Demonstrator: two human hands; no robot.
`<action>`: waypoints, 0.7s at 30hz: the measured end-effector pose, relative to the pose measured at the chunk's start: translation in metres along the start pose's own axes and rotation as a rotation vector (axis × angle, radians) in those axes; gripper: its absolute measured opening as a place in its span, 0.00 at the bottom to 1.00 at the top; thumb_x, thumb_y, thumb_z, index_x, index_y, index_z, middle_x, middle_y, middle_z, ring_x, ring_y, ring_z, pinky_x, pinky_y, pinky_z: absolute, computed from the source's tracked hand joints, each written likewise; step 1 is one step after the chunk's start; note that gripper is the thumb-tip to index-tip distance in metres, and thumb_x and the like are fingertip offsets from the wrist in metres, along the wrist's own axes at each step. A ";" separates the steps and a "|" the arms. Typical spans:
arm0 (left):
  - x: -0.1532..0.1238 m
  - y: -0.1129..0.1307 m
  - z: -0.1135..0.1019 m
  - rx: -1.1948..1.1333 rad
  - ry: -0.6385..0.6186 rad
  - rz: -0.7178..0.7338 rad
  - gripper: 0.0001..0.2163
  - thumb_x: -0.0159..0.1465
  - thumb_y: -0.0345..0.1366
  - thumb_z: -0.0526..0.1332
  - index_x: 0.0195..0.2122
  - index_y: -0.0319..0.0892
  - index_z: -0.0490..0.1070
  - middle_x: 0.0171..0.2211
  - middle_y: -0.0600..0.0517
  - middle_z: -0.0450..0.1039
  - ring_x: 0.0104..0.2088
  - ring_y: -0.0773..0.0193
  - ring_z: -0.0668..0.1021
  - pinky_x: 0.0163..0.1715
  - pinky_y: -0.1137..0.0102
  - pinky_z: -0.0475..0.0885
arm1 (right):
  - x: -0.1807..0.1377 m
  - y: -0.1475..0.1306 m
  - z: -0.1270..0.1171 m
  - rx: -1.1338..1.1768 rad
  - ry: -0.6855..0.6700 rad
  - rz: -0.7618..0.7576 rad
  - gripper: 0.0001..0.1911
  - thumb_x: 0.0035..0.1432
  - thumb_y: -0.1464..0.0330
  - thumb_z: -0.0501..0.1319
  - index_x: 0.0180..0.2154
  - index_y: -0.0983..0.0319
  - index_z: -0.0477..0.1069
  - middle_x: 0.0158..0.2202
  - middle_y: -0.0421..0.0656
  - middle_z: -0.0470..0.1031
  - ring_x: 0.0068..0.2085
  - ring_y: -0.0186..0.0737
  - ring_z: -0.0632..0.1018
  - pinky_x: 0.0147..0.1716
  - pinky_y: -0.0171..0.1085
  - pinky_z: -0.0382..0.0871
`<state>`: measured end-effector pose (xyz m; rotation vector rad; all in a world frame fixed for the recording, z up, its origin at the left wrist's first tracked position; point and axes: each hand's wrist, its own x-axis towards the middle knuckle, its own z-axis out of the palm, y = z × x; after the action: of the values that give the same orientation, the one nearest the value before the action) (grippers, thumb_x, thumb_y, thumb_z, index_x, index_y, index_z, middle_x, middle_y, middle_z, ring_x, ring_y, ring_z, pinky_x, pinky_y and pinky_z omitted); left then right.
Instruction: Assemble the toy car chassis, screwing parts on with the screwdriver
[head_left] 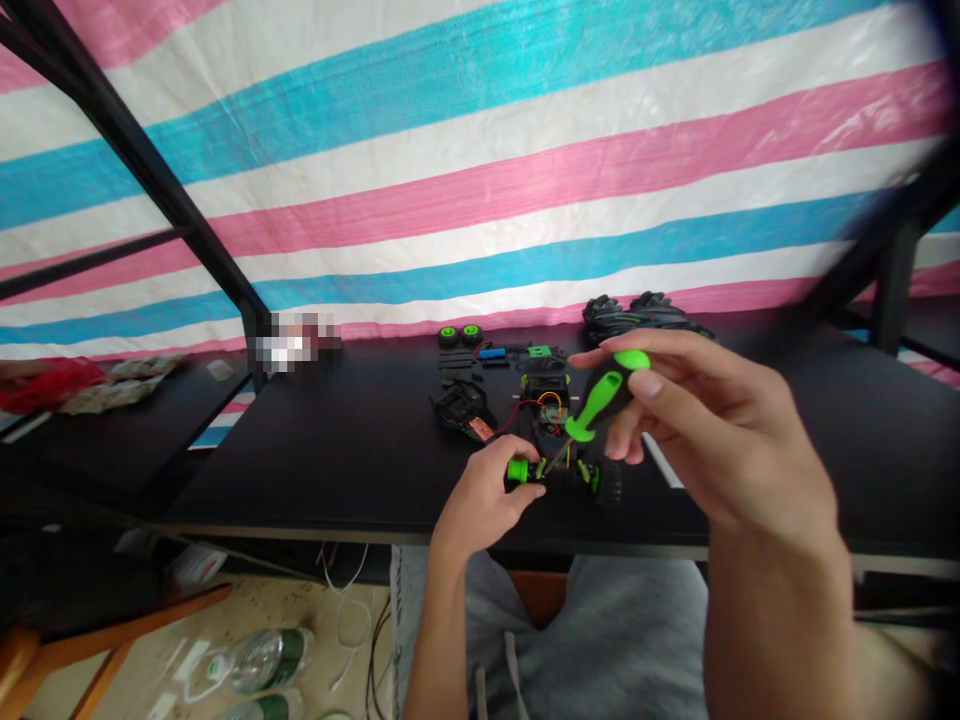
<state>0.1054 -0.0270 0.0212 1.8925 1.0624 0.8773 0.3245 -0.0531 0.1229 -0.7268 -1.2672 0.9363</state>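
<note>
In my right hand (705, 410) is a screwdriver (600, 400) with a green and black handle, gripped by thumb and fingers. Its shaft slants down to the left, toward the front of a partly dismantled toy car chassis (564, 470). Whether the tip sits in a screw is too small to see. My left hand (491, 490) is closed around a green wheel hub (517, 471) on the chassis's left side. A black tyre with a green rim (606, 482) is on the right side. Red and yellow wires run over the circuit board (553, 413) behind.
A black car body shell (463, 408) lies left of the chassis. Two small wheels (459, 335), a blue cylindrical part (492, 353) and several black parts lie farther back. A dark heap (637, 318) sits at the back right. Black metal posts (896, 270) frame the table (322, 470).
</note>
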 end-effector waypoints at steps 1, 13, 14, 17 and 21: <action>0.000 0.000 0.000 -0.002 0.000 0.000 0.12 0.64 0.26 0.74 0.45 0.44 0.77 0.44 0.52 0.81 0.45 0.56 0.80 0.53 0.65 0.71 | 0.002 0.002 0.000 0.002 0.019 -0.023 0.10 0.66 0.64 0.76 0.49 0.53 0.87 0.47 0.43 0.88 0.21 0.30 0.80 0.18 0.32 0.76; -0.001 0.002 -0.001 0.001 0.000 0.013 0.11 0.65 0.26 0.73 0.45 0.44 0.77 0.44 0.51 0.81 0.46 0.56 0.80 0.52 0.65 0.71 | 0.006 -0.008 -0.001 0.063 -0.159 0.009 0.10 0.63 0.61 0.79 0.47 0.51 0.90 0.47 0.44 0.90 0.22 0.36 0.85 0.20 0.34 0.82; -0.001 0.002 0.000 0.003 0.000 0.012 0.11 0.65 0.26 0.73 0.45 0.44 0.77 0.44 0.51 0.81 0.46 0.56 0.80 0.53 0.65 0.71 | 0.006 -0.009 -0.001 0.067 -0.152 0.017 0.10 0.66 0.60 0.77 0.48 0.51 0.90 0.50 0.46 0.90 0.24 0.38 0.86 0.20 0.34 0.82; -0.001 0.000 0.001 0.007 -0.004 0.010 0.12 0.65 0.26 0.74 0.46 0.44 0.77 0.45 0.51 0.82 0.46 0.56 0.80 0.53 0.65 0.71 | 0.006 -0.007 0.000 0.072 -0.114 0.020 0.10 0.70 0.61 0.73 0.51 0.53 0.89 0.53 0.48 0.90 0.26 0.40 0.88 0.21 0.34 0.82; -0.002 -0.001 0.001 0.003 0.001 0.010 0.12 0.65 0.26 0.74 0.47 0.44 0.77 0.46 0.51 0.82 0.47 0.56 0.80 0.54 0.65 0.71 | 0.010 0.000 0.001 0.043 -0.047 0.004 0.10 0.66 0.61 0.77 0.48 0.54 0.88 0.46 0.45 0.89 0.21 0.33 0.82 0.17 0.33 0.75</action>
<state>0.1053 -0.0283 0.0190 1.9016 1.0564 0.8824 0.3241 -0.0443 0.1281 -0.6776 -1.2837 0.9859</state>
